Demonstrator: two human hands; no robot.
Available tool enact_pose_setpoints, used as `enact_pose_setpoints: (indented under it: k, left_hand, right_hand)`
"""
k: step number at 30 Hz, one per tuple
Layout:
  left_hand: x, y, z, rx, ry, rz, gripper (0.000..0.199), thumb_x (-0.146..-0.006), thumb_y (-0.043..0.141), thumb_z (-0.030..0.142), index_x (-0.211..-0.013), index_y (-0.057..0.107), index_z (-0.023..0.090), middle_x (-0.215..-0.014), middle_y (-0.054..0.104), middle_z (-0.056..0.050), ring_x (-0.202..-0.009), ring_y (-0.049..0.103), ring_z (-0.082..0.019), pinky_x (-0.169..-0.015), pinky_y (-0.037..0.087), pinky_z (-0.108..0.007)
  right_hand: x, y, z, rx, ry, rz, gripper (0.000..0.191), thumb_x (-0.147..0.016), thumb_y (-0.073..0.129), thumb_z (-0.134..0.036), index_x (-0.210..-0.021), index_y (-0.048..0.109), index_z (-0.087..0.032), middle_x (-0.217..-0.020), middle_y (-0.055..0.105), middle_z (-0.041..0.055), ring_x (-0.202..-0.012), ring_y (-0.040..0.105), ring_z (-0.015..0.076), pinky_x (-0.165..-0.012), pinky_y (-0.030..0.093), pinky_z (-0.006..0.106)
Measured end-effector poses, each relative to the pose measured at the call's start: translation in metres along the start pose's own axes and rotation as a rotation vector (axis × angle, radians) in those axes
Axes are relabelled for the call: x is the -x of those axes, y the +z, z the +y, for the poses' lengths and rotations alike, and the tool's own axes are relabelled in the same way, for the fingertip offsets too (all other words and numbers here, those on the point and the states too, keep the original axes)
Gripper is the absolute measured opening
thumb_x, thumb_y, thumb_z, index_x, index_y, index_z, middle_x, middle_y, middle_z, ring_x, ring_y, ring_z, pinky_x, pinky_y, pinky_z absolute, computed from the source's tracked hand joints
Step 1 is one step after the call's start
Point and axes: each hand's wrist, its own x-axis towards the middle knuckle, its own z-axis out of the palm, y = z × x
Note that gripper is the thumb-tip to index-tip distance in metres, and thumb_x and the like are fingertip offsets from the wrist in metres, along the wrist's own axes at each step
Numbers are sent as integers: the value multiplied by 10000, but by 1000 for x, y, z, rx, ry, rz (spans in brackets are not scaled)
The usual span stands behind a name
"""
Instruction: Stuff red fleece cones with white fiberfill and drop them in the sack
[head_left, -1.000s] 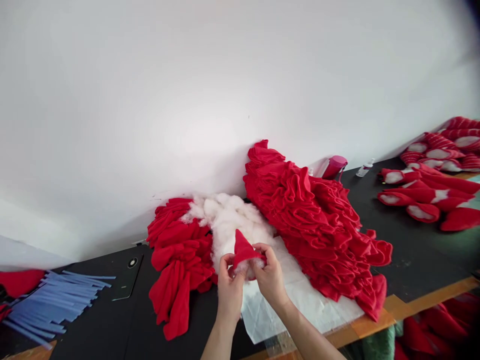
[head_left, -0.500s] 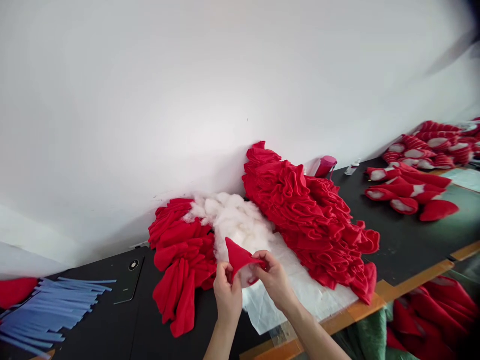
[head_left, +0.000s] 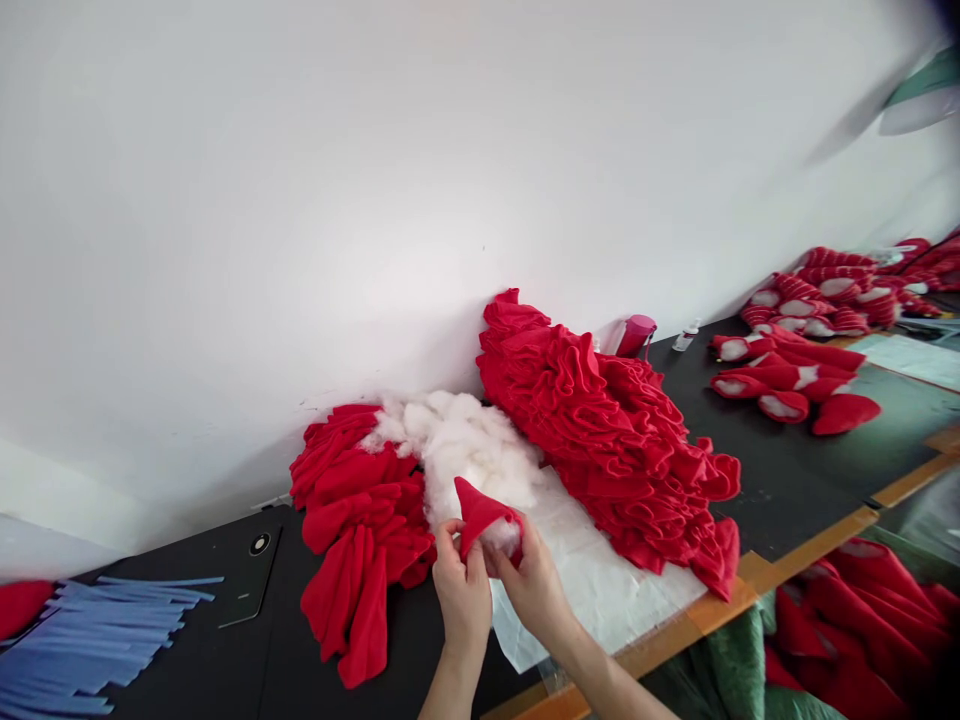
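Between my two hands is a small pointed red fabric cone (head_left: 480, 512), its tip upward and its open end toward me, with white stuffing showing inside. My left hand (head_left: 463, 585) grips the left edge of the cone between thumb and fingers. On the other side my right hand (head_left: 534, 585) is closed on the rim, its thumb at the stuffing in the opening. Just behind them lies a heap of loose white stuffing (head_left: 465, 440). Red fabric pieces (head_left: 360, 530) are piled on the left, and a larger stack of red pieces (head_left: 600, 430) rises on the right.
A white sheet (head_left: 585, 570) lies under the hands on the black table (head_left: 255, 650). Blue strips (head_left: 112, 640) and a phone (head_left: 251, 575) are at left. Stuffed red pieces (head_left: 795, 380), a small bottle (head_left: 686, 336) and a pink container (head_left: 636, 335) stand farther right.
My right hand has shifted from pinching the cone's far-right edge to wrapping its right side, thumb at the opening. More stuffing shows within the cone. The view has turned slightly right.
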Motion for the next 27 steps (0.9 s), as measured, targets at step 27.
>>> enact_pose_setpoints:
  k: [27]
  left_hand:
    - [-6, -8, 9, -30, 89, -146, 104, -786, 578, 303, -736, 543, 219, -667, 574, -20, -637, 544, -212, -623, 423, -316]
  right_hand:
    - [-5, -11, -29, 70, -109, -164, 155, -807, 512, -203, -928, 610, -207, -847, 649, 41, -771, 611, 189, -681, 500, 292]
